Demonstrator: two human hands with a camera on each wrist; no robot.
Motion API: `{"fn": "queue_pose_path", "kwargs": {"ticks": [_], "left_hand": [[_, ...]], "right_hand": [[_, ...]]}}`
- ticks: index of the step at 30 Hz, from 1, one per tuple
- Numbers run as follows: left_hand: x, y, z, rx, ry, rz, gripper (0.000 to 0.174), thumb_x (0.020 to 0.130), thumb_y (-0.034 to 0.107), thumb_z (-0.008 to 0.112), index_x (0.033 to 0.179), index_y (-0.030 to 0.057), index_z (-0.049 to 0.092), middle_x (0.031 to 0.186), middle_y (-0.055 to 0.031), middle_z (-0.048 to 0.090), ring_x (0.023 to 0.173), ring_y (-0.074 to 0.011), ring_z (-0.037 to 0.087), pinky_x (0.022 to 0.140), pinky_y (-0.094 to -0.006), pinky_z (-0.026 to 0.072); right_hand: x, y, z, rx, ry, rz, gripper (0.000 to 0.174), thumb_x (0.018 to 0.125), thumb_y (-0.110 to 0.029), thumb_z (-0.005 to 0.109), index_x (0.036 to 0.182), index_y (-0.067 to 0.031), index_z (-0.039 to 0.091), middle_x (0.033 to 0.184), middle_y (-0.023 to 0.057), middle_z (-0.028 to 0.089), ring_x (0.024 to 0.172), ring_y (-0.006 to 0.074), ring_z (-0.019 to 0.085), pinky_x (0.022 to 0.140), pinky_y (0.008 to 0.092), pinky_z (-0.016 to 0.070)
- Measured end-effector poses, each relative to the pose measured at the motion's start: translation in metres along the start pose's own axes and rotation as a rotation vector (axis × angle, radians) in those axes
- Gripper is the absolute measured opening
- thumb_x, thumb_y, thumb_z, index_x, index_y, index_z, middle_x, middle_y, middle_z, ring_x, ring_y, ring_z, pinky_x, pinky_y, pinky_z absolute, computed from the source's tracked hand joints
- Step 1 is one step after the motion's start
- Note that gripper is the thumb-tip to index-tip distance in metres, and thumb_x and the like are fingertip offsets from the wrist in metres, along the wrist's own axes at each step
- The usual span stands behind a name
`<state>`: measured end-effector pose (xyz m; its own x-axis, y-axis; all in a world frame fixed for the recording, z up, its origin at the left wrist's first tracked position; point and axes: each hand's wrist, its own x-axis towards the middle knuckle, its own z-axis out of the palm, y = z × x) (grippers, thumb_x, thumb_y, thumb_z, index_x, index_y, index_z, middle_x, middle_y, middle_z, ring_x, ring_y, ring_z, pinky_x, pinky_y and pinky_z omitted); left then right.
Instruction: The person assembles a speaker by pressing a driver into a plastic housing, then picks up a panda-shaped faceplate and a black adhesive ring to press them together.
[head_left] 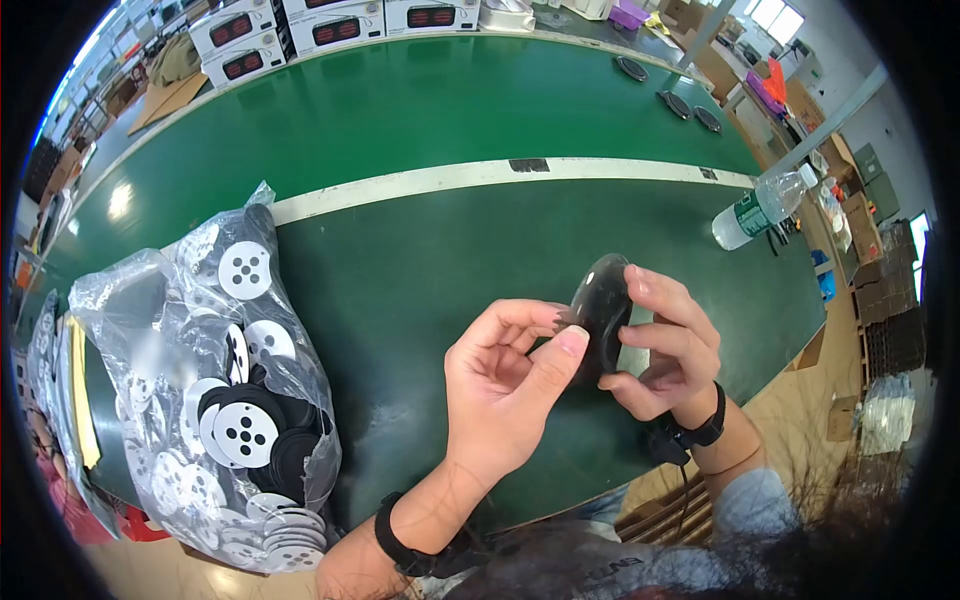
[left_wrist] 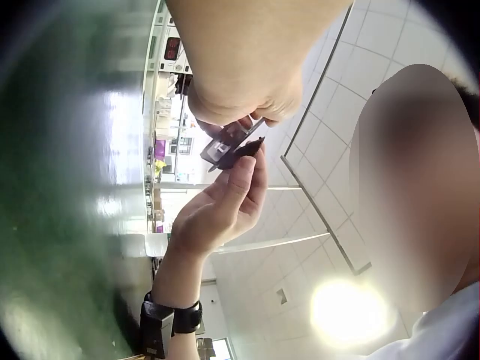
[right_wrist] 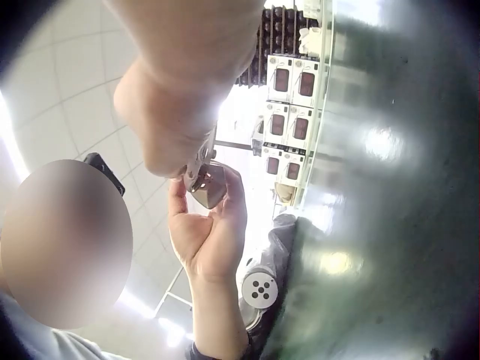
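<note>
Fingers of the left hand (head_left: 503, 385) and right hand (head_left: 672, 350) pinch and partly hide a dark piece (head_left: 602, 298), perhaps layered; left of them, a bag (head_left: 125, 290) of discs (head_left: 245, 436); beyond right, a bottle (head_left: 757, 210).

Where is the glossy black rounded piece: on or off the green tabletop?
Off: the left hand and right hand hold the glossy black rounded piece, and both wrist views show it apart from the green tabletop.

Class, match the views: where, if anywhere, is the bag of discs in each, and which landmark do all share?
Head: bag of discs at the left.
Left wrist: not visible.
Right wrist: low, right of the left hand.
Shared landmark: white boxes, top left, upper left and upper right respectively.
</note>
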<state>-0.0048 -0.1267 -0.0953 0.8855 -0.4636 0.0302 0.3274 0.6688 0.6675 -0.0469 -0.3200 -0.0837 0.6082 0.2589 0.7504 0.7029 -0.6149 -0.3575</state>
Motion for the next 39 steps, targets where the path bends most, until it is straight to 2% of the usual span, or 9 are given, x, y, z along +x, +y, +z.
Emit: {"fn": "queue_pose_path", "kwargs": {"ticks": [3, 7, 12, 15, 18, 30, 35, 39], "left_hand": [[0.000, 0.001, -0.001, -0.001, -0.005, -0.004, 0.013, 0.092, -0.005, 0.066, 0.103, -0.0021, 0.061, 0.104, -0.0080, 0.067, 0.095, -0.0095, 0.063, 0.079, -0.0232, 0.0540], [0.001, 0.003, -0.001, -0.016, -0.002, -0.012, 0.011, 0.092, -0.004, 0.066, 0.102, -0.0026, 0.061, 0.102, -0.0078, 0.068, 0.094, -0.0093, 0.064, 0.079, -0.0230, 0.0556], [0.001, 0.003, -0.001, -0.054, 0.014, -0.089, 0.009, 0.093, -0.001, 0.066, 0.101, -0.0026, 0.062, 0.100, -0.0071, 0.069, 0.089, -0.0080, 0.065, 0.078, -0.0228, 0.0571], [0.003, 0.002, 0.002, 0.002, 0.070, -0.117, 0.006, 0.097, 0.005, 0.063, 0.101, -0.0003, 0.064, 0.092, -0.0045, 0.069, 0.078, -0.0055, 0.061, 0.070, -0.0216, 0.0507], [0.004, -0.005, -0.005, -0.063, 0.051, -0.126, 0.010, 0.094, 0.006, 0.068, 0.097, -0.0020, 0.064, 0.096, -0.0065, 0.071, 0.084, -0.0057, 0.065, 0.069, -0.0199, 0.0542], [0.006, -0.005, -0.006, -0.078, 0.070, -0.151, 0.011, 0.095, 0.007, 0.067, 0.096, -0.0032, 0.065, 0.088, -0.0054, 0.072, 0.076, -0.0047, 0.066, 0.065, -0.0189, 0.0525], [0.006, -0.003, -0.004, -0.100, 0.091, -0.176, 0.011, 0.095, 0.008, 0.067, 0.096, -0.0036, 0.065, 0.087, -0.0058, 0.072, 0.075, -0.0050, 0.066, 0.065, -0.0186, 0.0526], [0.007, -0.005, -0.005, -0.088, 0.096, -0.185, 0.011, 0.095, 0.008, 0.067, 0.096, -0.0031, 0.066, 0.087, -0.0059, 0.072, 0.074, -0.0050, 0.066, 0.065, -0.0185, 0.0525]], "right_hand": [[-0.001, -0.004, -0.006, 0.001, -0.027, -0.007, 0.034, 0.075, -0.013, 0.080, 0.104, -0.0009, 0.067, 0.127, 0.0213, 0.061, 0.118, 0.0406, 0.061, 0.096, 0.0469, 0.0534], [-0.006, 0.000, -0.001, 0.009, 0.091, -0.055, 0.033, 0.078, -0.019, 0.077, 0.104, -0.0004, 0.068, 0.124, 0.0219, 0.062, 0.111, 0.0398, 0.063, 0.093, 0.0463, 0.0545], [0.000, -0.001, -0.004, -0.152, 0.024, -0.019, 0.028, 0.081, -0.022, 0.075, 0.097, 0.0007, 0.071, 0.119, 0.0225, 0.064, 0.106, 0.0386, 0.065, 0.090, 0.0453, 0.0548], [0.002, -0.002, -0.003, -0.155, 0.000, 0.011, 0.024, 0.084, -0.022, 0.072, 0.093, 0.0005, 0.073, 0.115, 0.0223, 0.066, 0.105, 0.0383, 0.065, 0.088, 0.0442, 0.0548], [0.003, 0.000, -0.003, -0.137, -0.036, 0.025, 0.023, 0.085, -0.021, 0.071, 0.093, 0.0003, 0.073, 0.114, 0.0214, 0.067, 0.105, 0.0379, 0.065, 0.088, 0.0439, 0.0546], [0.004, -0.001, -0.002, -0.132, -0.075, 0.037, 0.017, 0.083, -0.014, 0.066, 0.090, 0.0005, 0.073, 0.107, 0.0179, 0.069, 0.102, 0.0363, 0.065, 0.086, 0.0431, 0.0548], [0.004, -0.002, -0.006, -0.168, -0.061, 0.023, 0.018, 0.085, -0.014, 0.064, 0.087, 0.0014, 0.072, 0.103, 0.0165, 0.069, 0.097, 0.0349, 0.065, 0.083, 0.0426, 0.0546], [0.003, 0.002, -0.005, -0.085, 0.011, 0.073, 0.018, 0.085, -0.014, 0.064, 0.087, 0.0020, 0.072, 0.102, 0.0173, 0.069, 0.095, 0.0343, 0.065, 0.082, 0.0429, 0.0537]]}}
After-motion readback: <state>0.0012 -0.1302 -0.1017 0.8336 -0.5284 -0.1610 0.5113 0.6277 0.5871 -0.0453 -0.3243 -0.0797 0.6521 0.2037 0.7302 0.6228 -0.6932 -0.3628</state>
